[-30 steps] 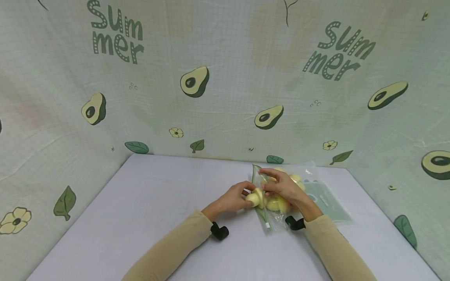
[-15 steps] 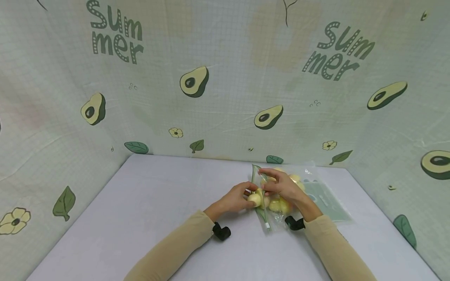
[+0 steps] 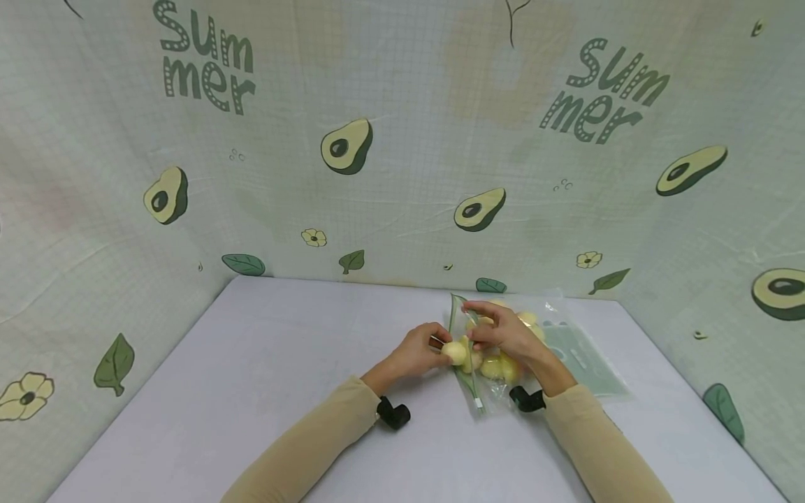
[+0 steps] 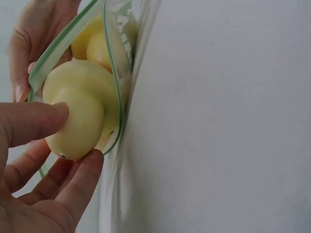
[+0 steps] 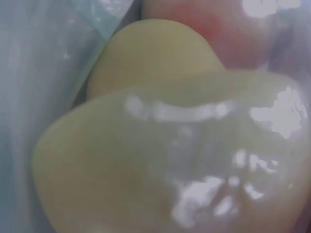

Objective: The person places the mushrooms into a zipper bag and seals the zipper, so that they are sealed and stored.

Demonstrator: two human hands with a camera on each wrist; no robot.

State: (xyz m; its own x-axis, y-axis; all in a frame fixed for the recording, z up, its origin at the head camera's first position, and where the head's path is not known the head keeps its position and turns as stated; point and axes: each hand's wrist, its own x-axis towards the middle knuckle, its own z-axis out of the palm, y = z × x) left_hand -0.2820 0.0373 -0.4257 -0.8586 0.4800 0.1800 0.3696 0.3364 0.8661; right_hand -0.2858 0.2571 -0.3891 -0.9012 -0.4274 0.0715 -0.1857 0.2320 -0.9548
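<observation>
A pale yellow pear [image 4: 80, 119] sits at the mouth of a clear zip bag [image 3: 581, 360] with green zip edges. My left hand [image 3: 420, 351] pinches the pear's narrow end, thumb on one side and fingertips beneath; its broad end is inside the opening. My right hand [image 3: 508, 342] grips the bag's upper edge, and the mouth gapes beside it. Several more yellow fruits [image 3: 497, 367] lie in the bag. Through the plastic, the right wrist view shows a large glossy yellow fruit [image 5: 160, 160] up close and a red-blushed one [image 5: 218, 34] behind it.
The bag lies on a white table [image 3: 302, 356], towards its right back part. A printed cloth [image 3: 402, 140] with avocados and leaves rises behind the table and along both sides. Dark wrist cameras [image 3: 393, 413] hang below both wrists.
My left hand moved slightly right with the pear towards the bag's mouth, then drew a little back, and the pear's narrow end turned upward. My right hand has stayed in place on the bag.
</observation>
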